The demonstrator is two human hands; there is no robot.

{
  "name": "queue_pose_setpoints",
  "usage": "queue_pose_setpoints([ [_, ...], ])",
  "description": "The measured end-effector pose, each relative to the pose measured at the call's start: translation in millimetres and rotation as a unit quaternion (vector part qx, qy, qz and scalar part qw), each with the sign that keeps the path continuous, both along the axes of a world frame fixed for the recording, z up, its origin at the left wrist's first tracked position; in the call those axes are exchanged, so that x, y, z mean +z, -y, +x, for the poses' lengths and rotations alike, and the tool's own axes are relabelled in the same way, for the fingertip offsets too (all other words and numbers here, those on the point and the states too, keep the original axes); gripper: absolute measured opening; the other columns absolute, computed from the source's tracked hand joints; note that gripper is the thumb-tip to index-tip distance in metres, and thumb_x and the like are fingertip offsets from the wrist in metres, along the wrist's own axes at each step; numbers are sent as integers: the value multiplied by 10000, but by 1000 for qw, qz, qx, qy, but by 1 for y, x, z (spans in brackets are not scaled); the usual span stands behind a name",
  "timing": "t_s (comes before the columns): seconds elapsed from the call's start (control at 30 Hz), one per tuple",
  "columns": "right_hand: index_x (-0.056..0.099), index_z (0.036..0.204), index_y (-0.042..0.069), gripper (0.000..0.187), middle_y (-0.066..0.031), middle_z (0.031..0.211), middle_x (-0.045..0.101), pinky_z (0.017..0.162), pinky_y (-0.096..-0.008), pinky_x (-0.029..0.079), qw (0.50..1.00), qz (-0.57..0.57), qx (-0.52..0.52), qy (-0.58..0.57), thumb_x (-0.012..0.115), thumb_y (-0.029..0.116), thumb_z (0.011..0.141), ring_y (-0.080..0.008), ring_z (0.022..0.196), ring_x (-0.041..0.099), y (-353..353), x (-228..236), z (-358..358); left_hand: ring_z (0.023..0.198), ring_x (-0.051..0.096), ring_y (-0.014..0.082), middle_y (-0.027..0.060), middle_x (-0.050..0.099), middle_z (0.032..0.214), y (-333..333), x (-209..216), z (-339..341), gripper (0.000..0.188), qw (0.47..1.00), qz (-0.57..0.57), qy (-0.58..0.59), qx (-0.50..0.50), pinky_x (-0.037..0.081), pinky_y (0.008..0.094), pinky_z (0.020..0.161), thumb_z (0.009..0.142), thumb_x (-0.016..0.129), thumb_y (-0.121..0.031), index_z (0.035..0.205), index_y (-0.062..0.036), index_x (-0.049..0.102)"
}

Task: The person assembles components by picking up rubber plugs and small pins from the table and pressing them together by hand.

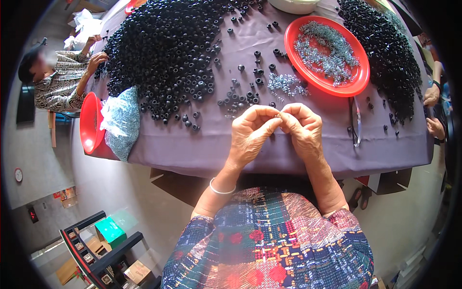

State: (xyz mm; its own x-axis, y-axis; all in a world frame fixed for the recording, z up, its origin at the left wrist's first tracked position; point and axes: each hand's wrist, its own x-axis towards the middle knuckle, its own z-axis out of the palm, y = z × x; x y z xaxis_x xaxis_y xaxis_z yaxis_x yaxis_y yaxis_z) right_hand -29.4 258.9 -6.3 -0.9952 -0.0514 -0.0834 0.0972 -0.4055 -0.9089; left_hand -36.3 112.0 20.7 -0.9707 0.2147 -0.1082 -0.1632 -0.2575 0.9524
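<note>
The left hand (254,131) and right hand (304,130) meet, thumbs and forefingers pinched on a tiny piece (278,115), over the cloth (202,148) near its front edge. Bare cloth spreads either side. Silvery bits (308,48) lie in the red plate (362,60); a full bag (124,124) sits beside the red bowl (90,121).

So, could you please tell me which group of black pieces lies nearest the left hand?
The small, loose cluster just beyond the left hand; the large heap lies farther left, and another heap lies right of the red plate.
</note>
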Motion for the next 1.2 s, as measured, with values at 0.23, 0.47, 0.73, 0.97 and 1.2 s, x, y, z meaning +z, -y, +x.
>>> queue_pose_setpoints([
  [0.23,592,938,-15,105,-14,773,590,597,-185,411,1000,10,1,1,615,57,867,-57,659,508,5,6,2,690,527,51,3,588,754,-4,-6,2,82,988,-104,-104,50,430,180,612,891,596,-78,863,-9,561],
  [0.47,587,942,-14,89,-8,796,599,640,-183,434,995,93,5,-47,603,38,872,-49,720,539,10,12,6,599,443,30,-12,561,709,4,-3,-1,217,997,-76,-29,-10,364,174,527,940,531,-190,796,-29,553],
  [0.73,583,943,-17,95,-21,810,619,639,-189,444,995,87,-24,-35,603,46,873,-54,712,556,9,8,4,572,522,59,45,625,747,-4,-1,-1,116,994,44,89,41,413,181,487,890,604,-126,874,-13,584],
  [0.97,586,942,-13,101,-25,814,622,629,-185,447,1000,20,-16,0,599,63,878,-61,705,567,5,2,1,704,649,156,88,663,831,0,1,3,174,998,36,53,23,496,240,574,846,636,-58,995,30,616],
  [1.2,585,940,-16,111,-24,804,612,616,-182,432,1000,3,-6,-9,613,65,870,-54,688,536,4,3,2,682,625,140,100,654,823,3,-6,4,139,997,50,51,12,496,228,563,891,593,-96,943,33,587],
])
